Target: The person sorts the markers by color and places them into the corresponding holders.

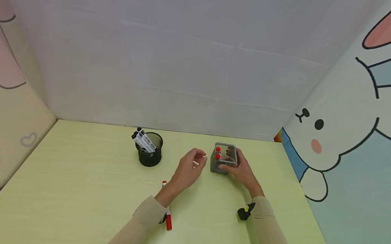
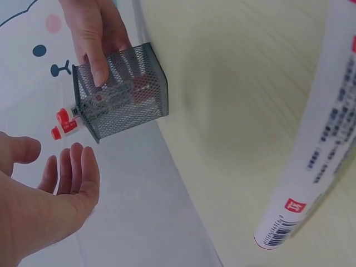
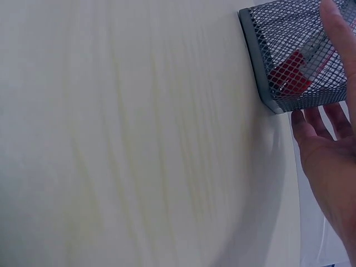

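Note:
My right hand [image 1: 245, 175] grips a square grey mesh pen holder [image 1: 218, 168], with the thumb on the near side and the fingers behind it. Two red-ended markers [image 2: 69, 123] stand in this holder, and their red lower ends show through the mesh in the right wrist view. Just left of the holder hovers my left hand [image 1: 187, 169], its fingers loosely bent and nothing in its grasp. Below the left forearm a red-and-white marker [image 1: 168, 223] lies on the table, partly hidden by the wrist; its white barrel looms large in the left wrist view.
A round black mesh pen holder [image 1: 149, 159] stands at the back left of the table [image 1: 75, 189], with several black-capped white markers [image 1: 144, 140] leaning in it. Behind the table hangs a pale sheet [image 1: 172, 67]. A small black item [image 1: 243, 214] shows beside the right sleeve.

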A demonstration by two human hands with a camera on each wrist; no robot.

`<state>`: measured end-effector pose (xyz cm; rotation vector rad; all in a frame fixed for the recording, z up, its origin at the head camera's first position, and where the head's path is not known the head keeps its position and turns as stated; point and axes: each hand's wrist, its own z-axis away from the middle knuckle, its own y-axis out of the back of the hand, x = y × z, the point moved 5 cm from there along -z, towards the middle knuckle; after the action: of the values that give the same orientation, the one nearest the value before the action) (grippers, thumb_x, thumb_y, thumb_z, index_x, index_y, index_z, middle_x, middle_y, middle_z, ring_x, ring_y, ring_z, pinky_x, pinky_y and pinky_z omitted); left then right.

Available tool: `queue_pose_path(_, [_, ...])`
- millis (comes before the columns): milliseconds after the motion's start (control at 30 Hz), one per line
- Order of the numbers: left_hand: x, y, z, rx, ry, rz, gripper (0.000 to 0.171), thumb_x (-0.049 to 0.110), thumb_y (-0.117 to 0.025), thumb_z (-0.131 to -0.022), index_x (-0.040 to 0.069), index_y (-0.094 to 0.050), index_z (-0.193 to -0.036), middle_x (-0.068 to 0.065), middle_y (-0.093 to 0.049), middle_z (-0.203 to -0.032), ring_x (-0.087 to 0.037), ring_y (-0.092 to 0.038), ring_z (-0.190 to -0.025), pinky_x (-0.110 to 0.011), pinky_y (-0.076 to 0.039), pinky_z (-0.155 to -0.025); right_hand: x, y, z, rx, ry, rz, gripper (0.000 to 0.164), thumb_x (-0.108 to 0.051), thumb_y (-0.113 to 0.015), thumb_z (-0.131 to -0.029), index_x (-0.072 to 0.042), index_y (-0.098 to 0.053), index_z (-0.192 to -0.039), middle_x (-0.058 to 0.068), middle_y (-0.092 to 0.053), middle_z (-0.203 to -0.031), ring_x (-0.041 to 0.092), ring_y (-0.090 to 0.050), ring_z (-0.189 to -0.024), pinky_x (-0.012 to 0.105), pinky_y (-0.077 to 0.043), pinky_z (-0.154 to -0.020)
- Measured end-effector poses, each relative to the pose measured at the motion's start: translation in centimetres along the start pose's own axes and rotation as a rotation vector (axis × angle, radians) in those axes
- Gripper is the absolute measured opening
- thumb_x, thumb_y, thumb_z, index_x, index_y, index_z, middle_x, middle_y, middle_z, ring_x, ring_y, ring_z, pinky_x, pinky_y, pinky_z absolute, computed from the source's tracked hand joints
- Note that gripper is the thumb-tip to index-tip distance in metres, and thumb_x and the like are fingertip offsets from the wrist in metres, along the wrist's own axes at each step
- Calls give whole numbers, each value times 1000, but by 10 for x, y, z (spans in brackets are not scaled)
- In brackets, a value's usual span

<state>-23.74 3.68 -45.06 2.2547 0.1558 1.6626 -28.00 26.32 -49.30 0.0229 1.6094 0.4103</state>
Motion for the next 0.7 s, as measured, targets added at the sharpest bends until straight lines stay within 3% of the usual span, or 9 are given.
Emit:
queue_pose_path(200, [2, 2, 10, -6, -23, -60, 21, 11, -62, -103, -1, -61, -120, -8, -65, -109, -20, -63, -100, -40, -58, -85, 21, 4, -7, 8, 8, 12, 85, -2, -78, -90, -6, -28, -158, 28, -46, -149, 44, -47, -135, 14, -48, -92])
queue_pose_path(700, [-5, 12, 31, -20, -28, -107, 20, 8, -64, -101, 2, -62, -119, -15, -65, -114, -23, -63, -100, -43, -57, -86, 22, 3, -8, 13, 40, 30, 81, -5, -79, -90, -9, -32, -156, 22, -48, -149, 39, -50, -134, 16, -50, -92])
